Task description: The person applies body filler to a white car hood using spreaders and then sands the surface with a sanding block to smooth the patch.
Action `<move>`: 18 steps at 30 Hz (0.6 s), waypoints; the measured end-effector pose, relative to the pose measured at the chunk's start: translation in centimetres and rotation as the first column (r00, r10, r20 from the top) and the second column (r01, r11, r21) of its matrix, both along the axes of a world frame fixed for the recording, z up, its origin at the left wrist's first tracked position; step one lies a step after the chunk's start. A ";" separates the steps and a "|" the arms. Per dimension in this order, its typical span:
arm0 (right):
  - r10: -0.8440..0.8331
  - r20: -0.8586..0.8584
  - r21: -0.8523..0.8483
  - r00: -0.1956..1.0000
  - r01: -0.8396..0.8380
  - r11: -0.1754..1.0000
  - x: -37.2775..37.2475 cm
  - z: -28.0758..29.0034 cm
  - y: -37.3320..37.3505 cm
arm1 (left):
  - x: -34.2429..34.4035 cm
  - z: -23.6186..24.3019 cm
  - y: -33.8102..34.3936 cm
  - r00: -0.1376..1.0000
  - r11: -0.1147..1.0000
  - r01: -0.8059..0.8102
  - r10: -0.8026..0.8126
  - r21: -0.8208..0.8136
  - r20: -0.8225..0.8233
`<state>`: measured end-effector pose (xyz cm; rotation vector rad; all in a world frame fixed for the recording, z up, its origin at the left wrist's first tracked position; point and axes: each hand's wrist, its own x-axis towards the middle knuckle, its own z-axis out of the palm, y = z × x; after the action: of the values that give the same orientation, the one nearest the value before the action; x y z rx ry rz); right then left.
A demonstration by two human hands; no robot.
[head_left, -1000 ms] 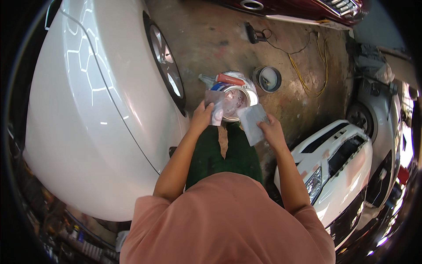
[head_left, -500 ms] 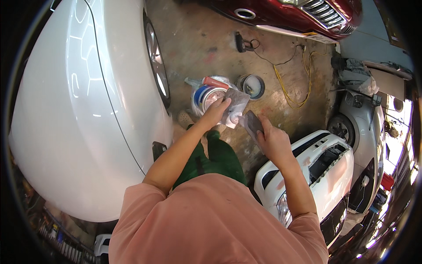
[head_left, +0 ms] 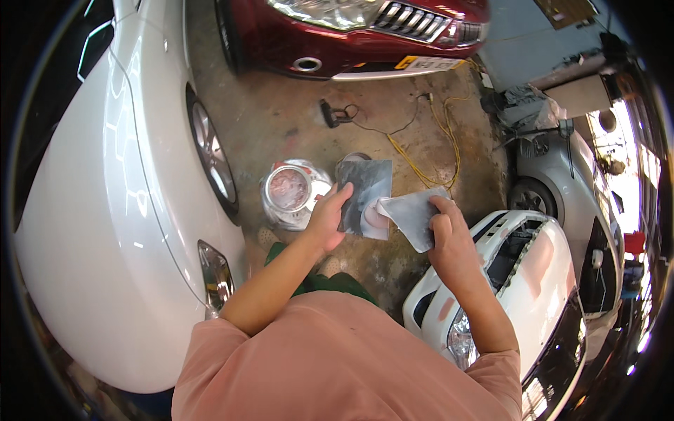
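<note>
Head view is showing the person standing between a white car [head_left: 119, 210] and a white front bumper [head_left: 519, 281], both hands raised over the stained concrete floor [head_left: 281, 119]. The left hand [head_left: 326, 221] is gripping a flat grey board [head_left: 365, 196] by its left edge, fingers closed on it, with a blob of pink filler [head_left: 375, 216] sitting on its lower part. The right hand [head_left: 446, 238] is clamping a grey spreader [head_left: 411, 214], whose tip is touching the pink filler. Just beside the left hand, lower on the floor, an open tin [head_left: 288, 189] is standing. A red car [head_left: 365, 28] is parked beyond, with a yellow cable [head_left: 428, 154] trailing nearby.
</note>
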<state>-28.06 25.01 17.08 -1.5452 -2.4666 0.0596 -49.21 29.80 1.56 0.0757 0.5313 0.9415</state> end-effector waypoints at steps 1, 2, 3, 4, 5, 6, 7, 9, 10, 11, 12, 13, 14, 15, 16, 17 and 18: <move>0.002 -0.048 0.042 0.999 0.000 0.999 1.5 -0.3 -1.4 | 1.2 1.4 -1.1 1.000 1.000 0.020 -0.021 0.008 0.021; 0.008 -0.095 0.085 0.995 0.000 0.996 2.8 -0.7 -2.9 | 2.5 2.7 -2.2 0.998 0.999 0.041 -0.042 0.017 0.042; 0.019 -0.145 0.128 0.989 -0.001 0.992 3.8 -1.2 -4.5 | 3.6 4.0 -3.6 0.997 0.998 0.058 -0.060 0.023 0.058; -0.004 -0.182 0.131 0.983 0.028 0.991 4.8 -1.4 -6.2 | 5.0 5.2 -5.0 0.994 0.997 0.076 -0.078 0.031 0.070; -0.004 -0.209 0.168 0.978 0.040 0.985 5.8 -1.7 -7.6 | 6.4 6.6 -6.2 0.995 0.995 0.087 -0.089 0.038 0.042; -0.007 -0.236 0.193 0.972 0.054 0.980 6.7 -2.2 -9.2 | 7.7 7.7 -7.9 0.995 0.994 0.100 -0.100 0.034 0.014; -0.008 -0.262 0.220 0.965 0.067 0.973 7.6 -2.8 -10.6 | 9.0 8.5 -9.3 0.994 0.993 0.110 -0.110 0.030 -0.015; -0.020 -0.310 0.211 0.950 0.089 0.973 9.3 -4.1 -13.4 | 11.3 9.0 -11.7 0.992 0.991 0.118 -0.115 0.060 -0.059; -0.039 -0.319 0.193 0.947 0.105 0.975 10.0 -4.5 -14.6 | 12.3 8.9 -12.8 0.989 0.990 0.122 -0.115 0.074 -0.088; -0.057 -0.327 0.176 0.943 0.120 0.977 10.8 -4.6 -15.9 | 13.2 8.8 -13.8 0.987 0.988 0.125 -0.114 0.089 -0.118; -0.056 -0.313 0.164 0.948 0.112 0.980 11.5 -4.6 -17.0 | 13.9 8.2 -14.8 0.984 0.988 0.137 -0.128 0.066 -0.126; -0.053 -0.298 0.151 0.953 0.102 0.983 12.1 -4.5 -18.1 | 14.3 7.9 -15.7 0.982 0.987 0.151 -0.144 0.051 -0.123; -0.049 -0.285 0.139 0.957 0.091 0.986 12.6 -4.4 -19.0 | 14.7 7.7 -16.5 0.980 0.986 0.163 -0.158 0.037 -0.120; -0.042 -0.251 0.123 0.967 0.074 0.990 13.2 -4.1 -19.9 | 15.0 7.4 -17.4 0.979 0.985 0.172 -0.169 0.020 -0.112; -0.032 -0.218 0.105 0.975 0.056 0.993 13.9 -3.7 -20.7 | 15.3 7.2 -18.0 0.978 0.982 0.190 -0.190 -0.005 -0.086; -0.020 -0.185 0.087 0.983 0.037 0.995 14.4 -3.5 -21.4 | 15.5 7.0 -18.6 0.976 0.978 0.207 -0.209 -0.029 -0.060; -0.022 -0.174 0.066 0.985 0.034 0.997 14.9 -3.4 -22.0 | 15.6 7.0 -19.0 0.974 0.974 0.223 -0.224 -0.049 -0.031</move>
<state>-13.20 3.01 13.66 -1.4800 -2.2886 0.0990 -33.62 10.77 8.54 0.1102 0.5652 0.7089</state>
